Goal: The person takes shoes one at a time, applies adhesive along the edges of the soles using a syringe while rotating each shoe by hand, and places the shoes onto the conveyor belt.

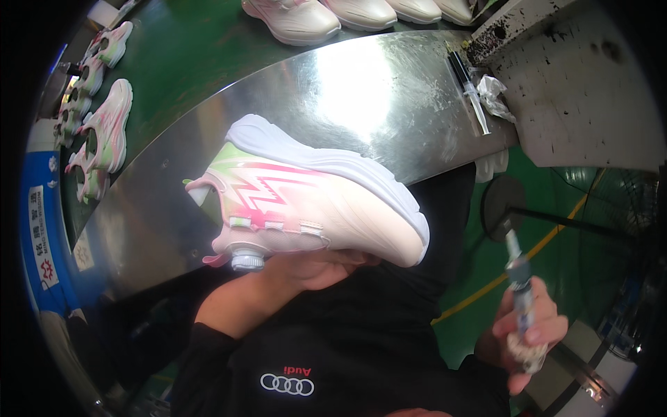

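A pink, cream and pale green sneaker (pixel 313 201) with a thick white sole is tilted on its side, toe to the right and sole turned away from me. A white dial sits by its tongue. From beneath, my left hand (pixel 319 270) grips the shoe; the upper hides most of the fingers. Off to the right, clear of the shoe, my right hand (pixel 531 330) is closed around a slim pen-like tool (pixel 520 281) with a pale narrow tip, a dark collar and a greyish barrel. It points up, and blur hides its exact kind.
Behind the shoe lies a shiny metal tabletop (pixel 278 97). A black-and-white pen-like tool (pixel 470 94) and crumpled white tissue (pixel 495 97) rest at its right end, against a stained pale panel (pixel 583 90). More sneakers stand on a green surface at the back (pixel 299 21) and left (pixel 111 128).
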Demonstrator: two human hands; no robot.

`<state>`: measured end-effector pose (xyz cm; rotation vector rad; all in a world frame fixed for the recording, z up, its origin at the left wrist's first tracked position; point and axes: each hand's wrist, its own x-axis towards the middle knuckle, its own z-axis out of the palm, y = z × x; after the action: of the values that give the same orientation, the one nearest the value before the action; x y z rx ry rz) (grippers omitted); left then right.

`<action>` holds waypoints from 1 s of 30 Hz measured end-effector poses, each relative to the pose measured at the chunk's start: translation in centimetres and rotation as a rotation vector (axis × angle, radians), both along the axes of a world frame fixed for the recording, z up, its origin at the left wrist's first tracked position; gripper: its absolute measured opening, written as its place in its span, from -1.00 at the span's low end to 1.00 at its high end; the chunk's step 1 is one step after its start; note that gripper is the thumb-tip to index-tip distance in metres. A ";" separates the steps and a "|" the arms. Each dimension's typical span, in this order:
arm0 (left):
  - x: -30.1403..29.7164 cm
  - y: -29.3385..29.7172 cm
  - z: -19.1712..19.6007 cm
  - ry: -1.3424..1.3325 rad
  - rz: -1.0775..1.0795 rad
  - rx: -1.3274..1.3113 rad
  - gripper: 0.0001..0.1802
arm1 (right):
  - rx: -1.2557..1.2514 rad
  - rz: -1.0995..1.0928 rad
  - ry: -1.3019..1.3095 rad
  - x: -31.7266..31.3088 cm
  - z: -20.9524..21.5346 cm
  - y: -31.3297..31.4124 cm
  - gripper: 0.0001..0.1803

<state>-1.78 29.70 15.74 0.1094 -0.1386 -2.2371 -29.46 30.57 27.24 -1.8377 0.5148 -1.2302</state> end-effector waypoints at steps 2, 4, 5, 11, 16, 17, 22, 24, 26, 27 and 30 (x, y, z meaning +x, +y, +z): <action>0.7 0.8 -0.1 -0.012 0.010 0.021 -0.35 | 0.034 -0.132 0.009 -0.1 -1.4 -0.6 -0.31; 1.4 1.6 -0.1 -0.022 0.007 0.035 -0.38 | 0.113 -0.250 -0.037 0.7 -3.0 -1.3 -0.26; 1.9 2.1 0.0 -0.031 -0.001 0.044 -0.39 | 0.162 -0.340 -0.043 1.1 -3.4 -1.5 -0.20; 7.6 7.8 3.3 -0.279 0.045 0.270 -0.14 | 0.332 -0.330 0.074 2.6 -6.5 -5.1 -0.21; 11.5 9.4 4.3 -0.396 0.259 0.249 -0.10 | 0.281 -0.203 0.190 6.2 -8.2 -9.5 -0.41; 11.3 9.9 4.4 -0.362 0.283 0.290 -0.11 | 0.223 -0.211 0.267 7.1 -8.1 -9.9 -0.43; 9.4 9.0 4.6 -0.174 0.313 0.321 -0.20 | 0.124 -0.229 0.283 9.0 -8.4 -9.8 -0.45; 9.0 8.3 4.5 -0.049 0.271 0.251 -0.21 | 0.164 -0.191 0.281 8.9 -8.7 -9.3 -0.44; 8.8 7.9 4.8 -0.071 0.266 0.226 -0.22 | 0.250 -0.227 0.250 9.1 -8.9 -9.0 -0.43; 8.7 7.8 4.9 -0.063 0.260 0.232 -0.22 | 0.250 -0.206 0.248 8.9 -9.1 -9.0 -0.42; 8.3 8.1 4.6 -0.001 0.260 0.216 -0.26 | 0.237 -0.180 0.235 8.9 -9.0 -8.6 -0.41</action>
<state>6.53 37.84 20.36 0.2321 0.1118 -1.9860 -20.61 22.01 18.28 -1.7687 0.9341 -1.0220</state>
